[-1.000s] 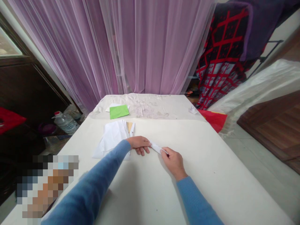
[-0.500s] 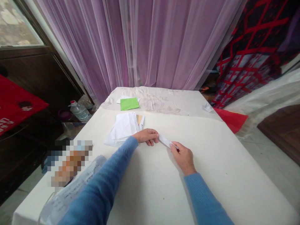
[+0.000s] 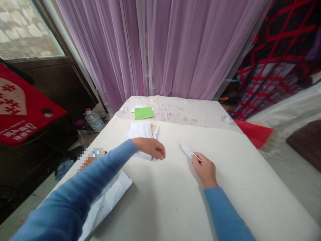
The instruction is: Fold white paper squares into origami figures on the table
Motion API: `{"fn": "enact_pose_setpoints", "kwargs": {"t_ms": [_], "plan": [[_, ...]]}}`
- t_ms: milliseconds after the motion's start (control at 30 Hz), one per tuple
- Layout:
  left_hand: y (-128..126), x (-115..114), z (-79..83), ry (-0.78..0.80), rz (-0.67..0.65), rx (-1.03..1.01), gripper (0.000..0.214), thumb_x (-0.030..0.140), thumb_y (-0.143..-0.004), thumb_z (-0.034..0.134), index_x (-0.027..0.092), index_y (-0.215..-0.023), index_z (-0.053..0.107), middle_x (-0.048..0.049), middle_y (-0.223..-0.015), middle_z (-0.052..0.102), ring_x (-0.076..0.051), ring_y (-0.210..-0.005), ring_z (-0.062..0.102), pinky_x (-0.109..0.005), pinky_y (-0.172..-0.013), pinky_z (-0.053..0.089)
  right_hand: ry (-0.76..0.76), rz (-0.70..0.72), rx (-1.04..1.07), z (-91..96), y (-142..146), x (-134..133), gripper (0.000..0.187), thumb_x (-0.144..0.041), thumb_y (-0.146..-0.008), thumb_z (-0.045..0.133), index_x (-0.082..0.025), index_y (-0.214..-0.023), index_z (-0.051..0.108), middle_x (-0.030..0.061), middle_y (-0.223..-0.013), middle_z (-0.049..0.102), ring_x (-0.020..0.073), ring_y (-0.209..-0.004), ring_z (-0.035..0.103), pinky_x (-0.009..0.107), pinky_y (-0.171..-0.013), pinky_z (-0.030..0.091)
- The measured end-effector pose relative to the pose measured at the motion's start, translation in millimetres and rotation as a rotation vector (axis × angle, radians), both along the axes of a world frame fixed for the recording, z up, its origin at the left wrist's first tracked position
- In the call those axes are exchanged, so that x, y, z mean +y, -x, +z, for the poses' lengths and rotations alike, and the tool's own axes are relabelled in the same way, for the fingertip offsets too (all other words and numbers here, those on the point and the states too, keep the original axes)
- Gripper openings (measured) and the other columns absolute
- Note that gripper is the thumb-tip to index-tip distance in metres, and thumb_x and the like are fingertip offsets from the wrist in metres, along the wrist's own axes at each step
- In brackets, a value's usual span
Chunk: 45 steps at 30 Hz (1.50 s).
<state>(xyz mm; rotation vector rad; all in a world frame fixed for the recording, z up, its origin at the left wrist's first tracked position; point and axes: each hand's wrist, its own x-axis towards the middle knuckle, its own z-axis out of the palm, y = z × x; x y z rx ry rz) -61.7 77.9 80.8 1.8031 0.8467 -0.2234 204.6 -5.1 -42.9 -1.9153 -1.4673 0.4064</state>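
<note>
My right hand [image 3: 205, 168] pinches one end of a narrow folded strip of white paper [image 3: 187, 150], which points up and to the left over the white table [image 3: 175, 201]. A short way to the left, my left hand [image 3: 153, 148] rests on the table with its fingers curled in and nothing visible in them. Its wrist lies just in front of a stack of white paper sheets [image 3: 139, 131]. Both arms are in blue sleeves.
A green sheet [image 3: 143, 113] lies at the far left of the table, a small crumpled white piece [image 3: 227, 118] at the far right. A plastic sleeve of papers [image 3: 105, 204] hangs off the near left edge. A water bottle [image 3: 93, 118] stands on the floor, purple curtains behind.
My left hand has let go of the paper strip and moved left. The right hand still holds the strip. The view has shifted a little to the left.
</note>
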Motion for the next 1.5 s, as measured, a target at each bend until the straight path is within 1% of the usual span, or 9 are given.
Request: {"fn": "enact_pose_setpoints", "kwargs": {"t_ms": [67, 133, 267, 467, 633, 833, 1033, 1367, 1500], "plan": [[31, -12, 17.3, -0.08, -0.199, 0.242, 0.024, 0.029, -0.071, 0.073, 0.024, -0.094, 0.071, 0.0026, -0.091, 0.073, -0.014, -0.085, 0.064, -0.023, -0.078, 0.046, -0.01, 0.002, -0.014, -2.2, 0, 1, 0.045, -0.051, -0.081, 0.041, -0.022, -0.095, 0.072, 0.0028, -0.067, 0.07, 0.0189, -0.063, 0.061, 0.026, -0.06, 0.04], [60, -29, 23.0, -0.28, -0.262, 0.434, 0.032, 0.028, -0.066, 0.076, 0.026, -0.097, 0.07, 0.0005, -0.102, 0.072, -0.019, -0.096, 0.063, -0.028, -0.084, 0.045, -0.019, 0.005, -0.039, -4.0, 1, 2, 0.042, -0.048, -0.082, 0.041, -0.022, -0.094, 0.072, 0.0023, -0.067, 0.07, 0.0182, -0.062, 0.061, 0.026, -0.06, 0.039], [99, -65, 8.0, -0.597, -0.333, 0.657, 0.06, 0.03, -0.055, 0.084, 0.022, -0.111, 0.064, -0.0098, -0.117, 0.066, -0.029, -0.111, 0.056, -0.038, -0.095, 0.039, -0.008, 0.005, -0.101, -5.7, 2, 4, 0.037, -0.043, -0.084, 0.043, -0.023, -0.094, 0.072, 0.0016, -0.067, 0.069, 0.0171, -0.061, 0.058, 0.025, -0.058, 0.035], [115, -83, -16.4, -0.881, -0.355, 0.726, 0.053, 0.038, -0.056, 0.085, 0.019, -0.101, 0.063, -0.0129, -0.109, 0.065, -0.029, -0.104, 0.055, -0.044, -0.099, 0.03, -0.007, -0.035, -0.168, -2.1, 2, 2, 0.034, -0.039, -0.086, 0.045, -0.023, -0.098, 0.073, 0.0029, -0.069, 0.069, 0.0161, -0.061, 0.054, 0.024, -0.057, 0.031], [122, -77, -26.5, -0.862, -0.348, 0.688, 0.044, 0.036, -0.057, 0.085, 0.019, -0.092, 0.064, -0.012, -0.107, 0.065, -0.028, -0.1, 0.057, -0.039, -0.094, 0.033, 0.049, -0.132, -0.261, 2.3, -11, 0, 0.033, -0.038, -0.087, 0.047, -0.023, -0.101, 0.073, 0.0047, -0.07, 0.068, 0.0147, -0.055, 0.047, 0.025, -0.054, 0.027], [125, -79, -31.6, -0.802, -0.273, 0.696, 0.048, 0.032, -0.058, 0.086, 0.021, -0.097, 0.061, -0.0069, -0.095, 0.071, -0.025, -0.092, 0.063, -0.035, -0.09, 0.035, 0.061, -0.125, -0.286, 3.5, -16, 0, 0.033, -0.037, -0.087, 0.047, -0.024, -0.101, 0.074, 0.0055, -0.072, 0.069, 0.0155, -0.055, 0.047, 0.025, -0.054, 0.027], [127, -83, -28.0, -0.787, -0.244, 0.636, 0.021, 0.023, -0.06, 0.082, 0.023, -0.075, 0.067, -0.0028, -0.091, 0.072, -0.025, -0.096, 0.059, -0.034, -0.085, 0.033, 0.106, -0.083, -0.295, 8.1, -12, -5, 0.035, -0.038, -0.089, 0.044, -0.024, -0.105, 0.072, 0.006, -0.076, 0.07, 0.0169, -0.06, 0.052, 0.025, -0.055, 0.028], [127, -79, -34.2, -0.821, -0.256, 0.664, 0.027, 0.025, -0.053, 0.086, 0.024, -0.076, 0.071, -0.0056, -0.099, 0.071, -0.026, -0.099, 0.06, -0.033, -0.084, 0.039, 0.053, -0.053, -0.325, 2.8, -14, -18, 0.034, -0.038, -0.089, 0.044, -0.026, -0.103, 0.072, 0.0048, -0.077, 0.071, 0.0176, -0.061, 0.056, 0.025, -0.055, 0.031], [124, -79, -33.3, -0.829, -0.237, 0.695, 0.029, 0.025, -0.049, 0.087, 0.026, -0.075, 0.072, -0.0037, -0.089, 0.073, -0.025, -0.093, 0.063, -0.034, -0.084, 0.042, 0.045, -0.049, -0.332, 1.6, -12, -25, 0.033, -0.037, -0.089, 0.043, -0.029, -0.103, 0.071, 0.0028, -0.075, 0.071, 0.0181, -0.061, 0.058, 0.025, -0.054, 0.033]]}}
